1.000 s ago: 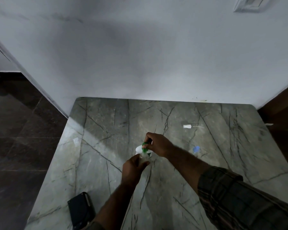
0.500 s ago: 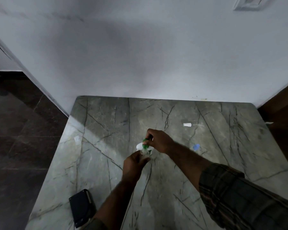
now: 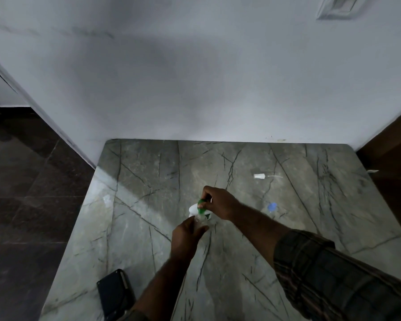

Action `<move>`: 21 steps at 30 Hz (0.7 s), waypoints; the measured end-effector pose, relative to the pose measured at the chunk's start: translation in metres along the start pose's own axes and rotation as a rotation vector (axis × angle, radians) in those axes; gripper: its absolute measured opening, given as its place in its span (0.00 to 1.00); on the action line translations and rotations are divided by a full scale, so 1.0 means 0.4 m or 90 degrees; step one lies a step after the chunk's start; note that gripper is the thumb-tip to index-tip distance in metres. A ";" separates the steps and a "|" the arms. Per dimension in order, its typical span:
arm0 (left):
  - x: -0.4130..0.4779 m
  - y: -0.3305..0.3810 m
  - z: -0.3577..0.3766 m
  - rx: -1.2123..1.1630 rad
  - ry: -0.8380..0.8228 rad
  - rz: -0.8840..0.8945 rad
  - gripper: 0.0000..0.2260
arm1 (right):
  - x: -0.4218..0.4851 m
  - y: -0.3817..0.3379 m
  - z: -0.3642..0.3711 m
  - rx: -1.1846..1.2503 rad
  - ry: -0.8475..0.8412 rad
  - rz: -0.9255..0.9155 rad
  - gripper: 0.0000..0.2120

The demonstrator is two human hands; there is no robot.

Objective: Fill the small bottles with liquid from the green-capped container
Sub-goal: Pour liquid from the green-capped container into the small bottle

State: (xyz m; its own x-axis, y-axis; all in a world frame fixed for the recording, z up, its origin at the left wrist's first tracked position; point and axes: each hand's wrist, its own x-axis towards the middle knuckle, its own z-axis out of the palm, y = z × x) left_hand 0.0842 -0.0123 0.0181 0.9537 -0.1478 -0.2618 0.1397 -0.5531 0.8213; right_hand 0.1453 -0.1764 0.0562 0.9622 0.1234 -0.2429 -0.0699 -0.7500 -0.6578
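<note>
My right hand [image 3: 219, 203] grips the white green-capped container [image 3: 193, 208], tipped with its green nozzle [image 3: 201, 209] pointing down. The nozzle meets the mouth of a small clear bottle [image 3: 200, 220] that my left hand [image 3: 186, 238] holds from below, fingers wrapped round it. Most of the small bottle is hidden by my fingers. Both hands are over the middle of the grey marble table [image 3: 148, 228]. A second small clear bottle with a blue cap [image 3: 271, 207] stands to the right of my right forearm.
A white spray-pump top with a thin tube [image 3: 262, 176] lies at the back right of the table. A black phone-like object [image 3: 115, 294] rests at the front left edge. The table's back edge meets a white wall [image 3: 195, 89]; dark floor is on the left.
Both hands with container and bottle have stayed in nearly the same place; the view has shifted slightly.
</note>
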 end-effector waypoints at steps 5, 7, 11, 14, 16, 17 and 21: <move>0.009 0.014 -0.008 -0.011 0.004 0.004 0.15 | 0.011 -0.002 -0.012 -0.006 0.022 -0.003 0.11; 0.013 0.008 -0.005 -0.006 0.006 0.001 0.16 | 0.011 0.002 -0.007 -0.007 0.015 -0.004 0.11; 0.014 0.006 -0.002 -0.011 0.005 -0.004 0.16 | 0.017 -0.002 -0.014 -0.016 -0.002 -0.005 0.11; 0.015 0.015 -0.007 -0.036 0.002 -0.012 0.15 | 0.023 -0.005 -0.026 -0.004 -0.006 -0.005 0.12; 0.012 0.015 -0.007 -0.034 0.001 -0.016 0.16 | 0.020 -0.002 -0.021 -0.007 -0.007 -0.008 0.11; 0.011 0.012 -0.005 -0.032 0.000 -0.018 0.16 | 0.018 0.000 -0.017 -0.012 -0.010 -0.011 0.11; 0.004 0.012 -0.004 -0.001 -0.002 -0.008 0.15 | 0.013 -0.004 -0.016 -0.037 -0.021 -0.015 0.12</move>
State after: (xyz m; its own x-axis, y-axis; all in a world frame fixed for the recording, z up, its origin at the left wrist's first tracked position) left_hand 0.0868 -0.0139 0.0224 0.9511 -0.1433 -0.2736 0.1521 -0.5538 0.8187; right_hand 0.1521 -0.1787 0.0604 0.9540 0.1619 -0.2523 -0.0316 -0.7826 -0.6217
